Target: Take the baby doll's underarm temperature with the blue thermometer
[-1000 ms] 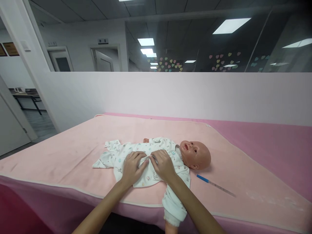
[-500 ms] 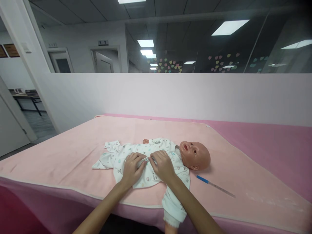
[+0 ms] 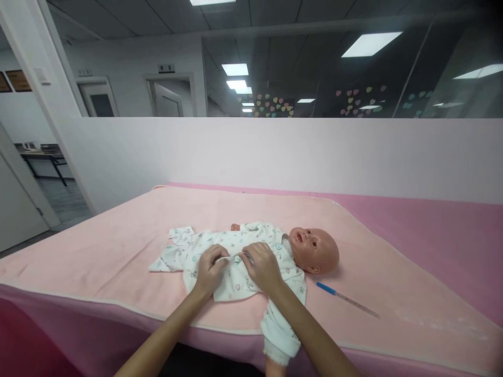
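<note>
A baby doll (image 3: 317,250) lies on its back with its head to the right, dressed in a white printed baby shirt (image 3: 236,285) and matching trousers (image 3: 176,256). My left hand (image 3: 211,268) pinches the shirt's front edge at the belly. Close to its right, my right hand (image 3: 262,266) is closed on the same edge, thumb and fingers together. Between them a teal button (image 3: 237,258) shows on the cloth. Another button (image 3: 279,247) sits near the collar. One sleeved arm of the doll hangs over the near edge, partly behind my right forearm.
A thin stick with a blue end (image 3: 326,288) lies right of the doll, below its head. Peach padding (image 3: 118,251) covers the pink table, whose near edge runs just before me. A white wall (image 3: 275,157) with a window above stands behind.
My left hand has moved slightly left, away from my right hand's fingertips. The teal button between the hands is now uncovered. The right hand stays in place.
</note>
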Demonstrator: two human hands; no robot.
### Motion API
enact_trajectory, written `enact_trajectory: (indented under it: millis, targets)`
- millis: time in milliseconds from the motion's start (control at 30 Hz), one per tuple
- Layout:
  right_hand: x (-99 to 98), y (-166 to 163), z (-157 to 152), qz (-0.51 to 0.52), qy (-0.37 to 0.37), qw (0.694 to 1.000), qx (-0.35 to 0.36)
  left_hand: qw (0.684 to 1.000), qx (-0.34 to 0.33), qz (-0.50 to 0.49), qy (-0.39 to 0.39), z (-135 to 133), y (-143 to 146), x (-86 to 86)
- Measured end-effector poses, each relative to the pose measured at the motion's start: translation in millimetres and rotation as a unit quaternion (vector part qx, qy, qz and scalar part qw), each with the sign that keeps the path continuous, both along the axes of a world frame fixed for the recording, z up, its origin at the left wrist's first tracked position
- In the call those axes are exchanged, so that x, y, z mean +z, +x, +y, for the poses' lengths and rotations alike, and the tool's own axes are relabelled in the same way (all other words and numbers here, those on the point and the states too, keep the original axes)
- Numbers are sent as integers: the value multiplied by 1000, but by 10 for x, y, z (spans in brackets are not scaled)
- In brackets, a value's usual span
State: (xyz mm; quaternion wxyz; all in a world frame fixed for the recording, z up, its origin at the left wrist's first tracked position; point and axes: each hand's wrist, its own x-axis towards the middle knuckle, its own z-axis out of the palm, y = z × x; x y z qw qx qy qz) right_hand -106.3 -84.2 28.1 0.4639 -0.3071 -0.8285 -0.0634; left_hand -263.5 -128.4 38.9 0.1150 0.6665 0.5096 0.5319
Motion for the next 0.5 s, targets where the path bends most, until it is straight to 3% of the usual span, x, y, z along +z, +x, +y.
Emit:
enact_trajectory:
  millis: [133,200,367,500]
  targets:
    - [-7,-3,-3,8,5,1000,-7,992,36,-115,35,2,-22,-22]
    - [-10,-3,-3,12,4,1000,-3,991,53,-110,45,-14,3,-20]
    - [-12,-2,-6,22,-5,1000,5,990,68,115,43,-38,120,8]
    - [-16,3,-4,40,-2,999,-5,973,87,208,53,-16,159,-9]
